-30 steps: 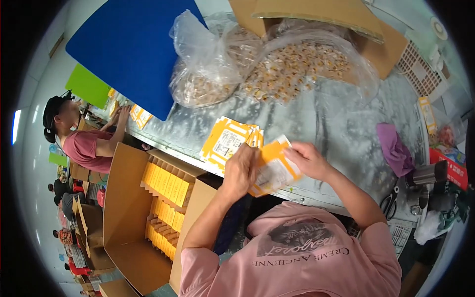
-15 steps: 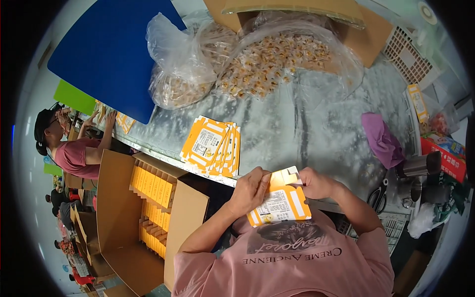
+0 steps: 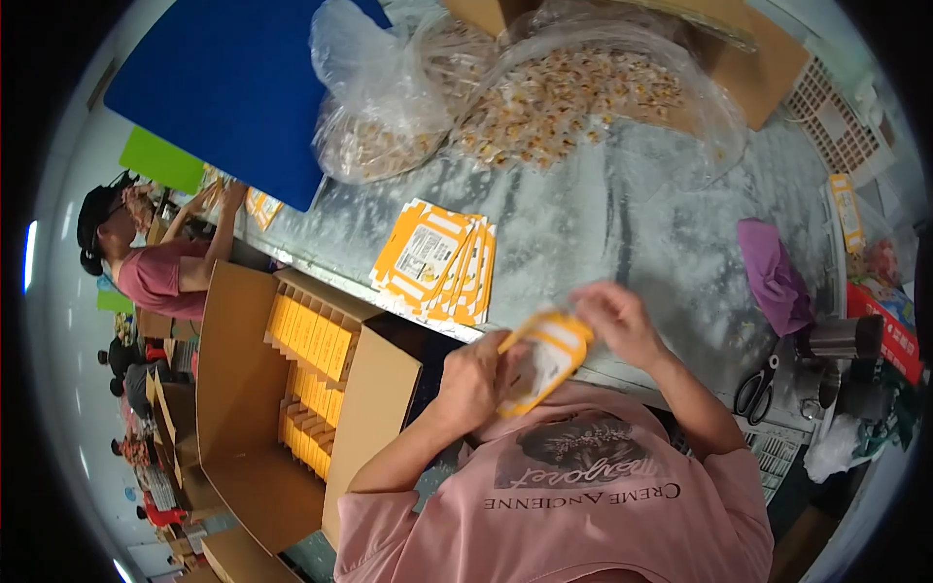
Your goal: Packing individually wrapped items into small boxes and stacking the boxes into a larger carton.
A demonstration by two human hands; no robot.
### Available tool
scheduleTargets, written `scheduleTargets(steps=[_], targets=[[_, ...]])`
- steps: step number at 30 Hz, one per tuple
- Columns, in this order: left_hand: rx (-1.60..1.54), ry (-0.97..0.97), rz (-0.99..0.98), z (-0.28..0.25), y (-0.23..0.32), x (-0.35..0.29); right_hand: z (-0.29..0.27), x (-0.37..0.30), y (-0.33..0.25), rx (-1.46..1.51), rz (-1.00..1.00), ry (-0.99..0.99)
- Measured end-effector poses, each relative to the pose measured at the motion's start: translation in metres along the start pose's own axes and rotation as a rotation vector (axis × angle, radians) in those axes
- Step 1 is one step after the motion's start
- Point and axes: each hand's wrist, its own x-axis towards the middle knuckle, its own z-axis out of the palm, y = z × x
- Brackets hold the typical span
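My left hand is closed on one side of an orange-and-white folding carton, held in front of my shirt at the table edge. The carton is blurred and bowed into a tube-like shape, with a pale opening facing up. Just off its upper right corner, my right hand is smeared by motion, fingers apart and nothing visible in them. Beyond the left hand, a fanned stack of flat orange-and-white cartons lies on the table.
Clear plastic bags of small wrapped pieces lie at the back. On the left, an open cardboard box holds rows of orange cartons. A purple cloth, black scissors and a metal cup are on the right. A co-worker works far left.
My right hand has come off the carton's end and moved up and right. The carton has tilted and bowed in my left hand. The whole view has shifted slightly.
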Motion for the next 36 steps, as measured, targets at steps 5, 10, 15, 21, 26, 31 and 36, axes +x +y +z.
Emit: scheduleTargets(steps=[5, 10, 15, 21, 26, 31, 36], targets=[[-0.270, 0.060, -0.412, 0.045, -0.015, 0.004, 0.028, -0.017, 0.035, -0.080, -0.199, 0.186], [-0.507, 0.066, -0.323, 0.079, 0.006, -0.004, 0.030, -0.025, 0.051, -0.154, -0.199, 0.328], [-0.524, 0.147, -0.194, 0.081, -0.001, -0.001, 0.025, -0.030, 0.043, -0.039, -0.104, 0.316], [-0.571, 0.182, -0.384, 0.073, 0.008, 0.003, 0.028, -0.032, 0.037, -0.096, -0.274, 0.339], [-0.746, 0.114, -0.535, 0.061, 0.006, 0.015, 0.029, -0.026, 0.024, -0.238, -0.389, 0.411], [-0.689, 0.205, -0.439, 0.056, 0.007, 0.025, 0.013, -0.019, 0.013, -0.634, -0.727, 0.311], [-0.734, 0.215, -0.408, 0.064, 0.001, 0.020, 0.012, -0.023, 0.011, -0.630, -0.562, 0.233]])
